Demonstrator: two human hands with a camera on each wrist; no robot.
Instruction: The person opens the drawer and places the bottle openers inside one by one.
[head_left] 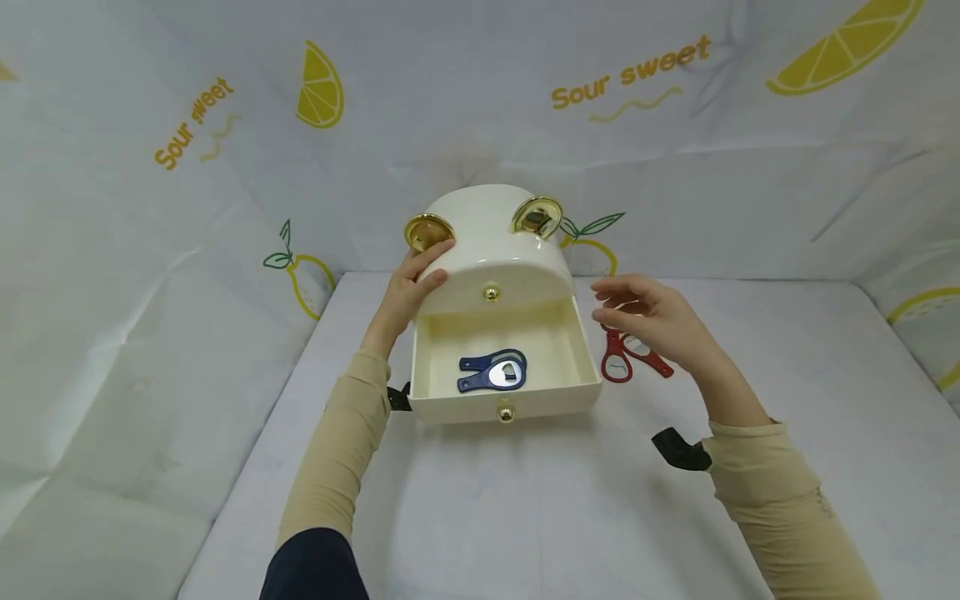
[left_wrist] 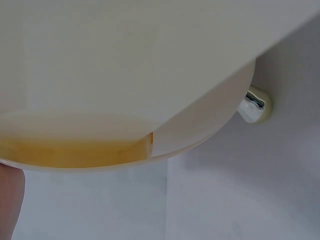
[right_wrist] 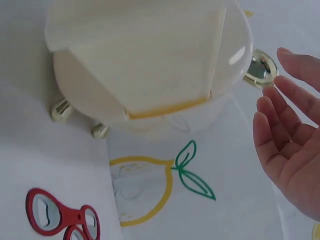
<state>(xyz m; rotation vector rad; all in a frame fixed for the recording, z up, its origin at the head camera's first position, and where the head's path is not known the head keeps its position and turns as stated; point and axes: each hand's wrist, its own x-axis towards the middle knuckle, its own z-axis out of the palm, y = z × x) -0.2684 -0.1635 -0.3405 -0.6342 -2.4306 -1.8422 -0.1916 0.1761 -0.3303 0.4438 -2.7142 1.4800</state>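
A glossy white drawer box [head_left: 487, 225] with two gold ears stands on the table. Its lower drawer [head_left: 457, 408] is pulled out, and blue bottle openers [head_left: 506, 372] lie overlapped inside. My left hand [head_left: 405, 293] rests against the box's left side just under the gold ear, thumb and forefinger extended on the shell. In the left wrist view only a sliver of that hand [left_wrist: 9, 200] shows beside the box. My right hand [head_left: 652, 315] hovers right of the box, fingers loosely bent and nothing in them. Red bottle openers [head_left: 617, 367] lie on the table below it.
The white-covered table [head_left: 495, 517] meets a lemon-printed cloth wall [head_left: 465, 108] close behind the box. Gold knobs [head_left: 506, 412] stick out from the drawer fronts. Small gold feet [right_wrist: 61, 110] show under the box in the right wrist view.
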